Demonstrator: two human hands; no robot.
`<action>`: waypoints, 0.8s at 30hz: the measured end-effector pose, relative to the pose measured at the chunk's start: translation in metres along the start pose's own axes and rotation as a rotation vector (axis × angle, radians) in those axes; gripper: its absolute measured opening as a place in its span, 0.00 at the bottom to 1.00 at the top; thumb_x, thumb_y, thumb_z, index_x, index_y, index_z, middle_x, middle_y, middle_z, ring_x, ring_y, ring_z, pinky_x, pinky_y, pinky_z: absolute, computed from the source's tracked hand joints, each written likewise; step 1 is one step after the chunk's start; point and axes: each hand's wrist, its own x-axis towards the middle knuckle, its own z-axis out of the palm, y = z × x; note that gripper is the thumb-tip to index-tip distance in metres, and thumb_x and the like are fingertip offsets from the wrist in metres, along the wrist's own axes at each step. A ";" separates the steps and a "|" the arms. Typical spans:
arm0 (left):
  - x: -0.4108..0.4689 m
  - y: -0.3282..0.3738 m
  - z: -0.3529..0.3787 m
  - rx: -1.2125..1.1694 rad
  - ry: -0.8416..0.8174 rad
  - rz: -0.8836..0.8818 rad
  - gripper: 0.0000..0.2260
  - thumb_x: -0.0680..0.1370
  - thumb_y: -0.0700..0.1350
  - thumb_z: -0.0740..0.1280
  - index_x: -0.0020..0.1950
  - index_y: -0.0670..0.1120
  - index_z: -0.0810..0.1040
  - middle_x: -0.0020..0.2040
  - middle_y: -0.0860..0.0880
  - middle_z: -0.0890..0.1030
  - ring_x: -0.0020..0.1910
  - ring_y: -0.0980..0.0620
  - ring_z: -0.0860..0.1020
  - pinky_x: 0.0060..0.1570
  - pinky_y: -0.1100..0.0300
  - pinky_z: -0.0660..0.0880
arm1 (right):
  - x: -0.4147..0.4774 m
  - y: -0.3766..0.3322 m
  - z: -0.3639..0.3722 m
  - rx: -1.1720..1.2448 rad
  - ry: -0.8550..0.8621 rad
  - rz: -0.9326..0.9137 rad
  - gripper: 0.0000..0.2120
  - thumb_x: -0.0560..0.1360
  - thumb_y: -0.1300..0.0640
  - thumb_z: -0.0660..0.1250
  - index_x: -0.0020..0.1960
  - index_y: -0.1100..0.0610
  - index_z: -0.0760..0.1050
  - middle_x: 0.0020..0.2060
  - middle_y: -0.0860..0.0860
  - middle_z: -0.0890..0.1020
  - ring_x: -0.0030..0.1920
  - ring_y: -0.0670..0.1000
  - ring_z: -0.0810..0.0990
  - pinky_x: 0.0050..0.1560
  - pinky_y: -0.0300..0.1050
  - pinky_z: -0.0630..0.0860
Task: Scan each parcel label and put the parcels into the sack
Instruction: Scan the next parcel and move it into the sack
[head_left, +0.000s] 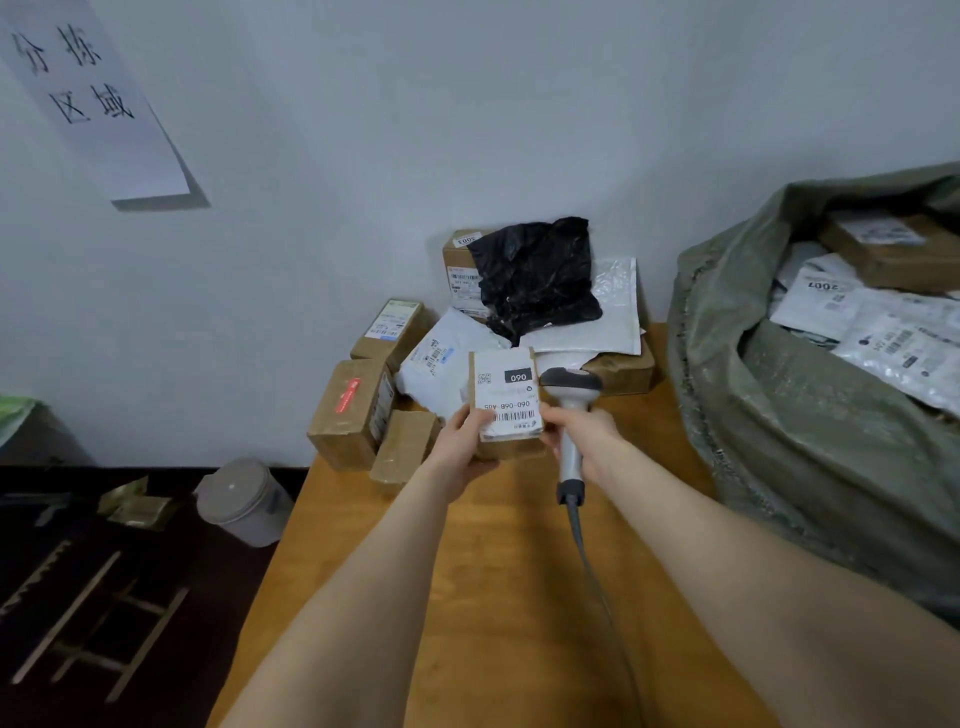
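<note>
Holding a small brown cardboard parcel (506, 447) over the smooth orange-brown wooden counter (493, 597), and it's in my left hand (467, 441), with the fingers (470, 415) clamped on its lower left corner and the thumb lying across the face. The flat white label (509, 400) points up at me, its print upside down from where I stand, with a barcode along the near edge and a dark block reading 060. My right hand (587, 431) is wrapped tight round the pale grey handle of the scanner (570, 384); its dark, rounded head sits just beside the parcel's right edge, and a grey cable (587, 551) trails back toward me. Both forearms are stretched straight ahead, wrists close together. On my right slumps the sack (779, 441), coarse grey-green woven stuff, mouth gaping, with glossy white mailers and a cardboard box inside. Behind the parcel, against the wall, is the heap: taped brown boxes, soft white mailers, a crumpled black plastic bag (537, 275), and a flat bubble mailer (597, 312) leaning over them.
</note>
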 end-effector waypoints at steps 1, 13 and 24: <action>-0.001 0.002 -0.003 0.015 0.015 0.003 0.18 0.78 0.48 0.64 0.69 0.53 0.70 0.58 0.48 0.79 0.57 0.47 0.77 0.52 0.49 0.78 | 0.000 0.000 0.001 -0.026 0.041 -0.016 0.20 0.73 0.57 0.75 0.60 0.64 0.74 0.47 0.57 0.84 0.36 0.50 0.80 0.35 0.42 0.77; -0.007 0.067 -0.040 0.475 -0.212 0.005 0.11 0.75 0.40 0.62 0.57 0.48 0.75 0.54 0.43 0.81 0.53 0.45 0.79 0.59 0.51 0.73 | 0.000 -0.006 -0.009 -0.065 -0.074 0.018 0.56 0.42 0.34 0.83 0.65 0.58 0.73 0.54 0.55 0.83 0.52 0.57 0.82 0.59 0.55 0.78; -0.018 0.053 -0.036 0.111 0.058 -0.097 0.39 0.72 0.63 0.69 0.77 0.50 0.57 0.75 0.42 0.62 0.72 0.39 0.64 0.63 0.37 0.66 | -0.010 0.002 0.014 0.240 -0.001 0.107 0.26 0.67 0.51 0.79 0.60 0.60 0.75 0.49 0.54 0.84 0.45 0.53 0.83 0.35 0.45 0.77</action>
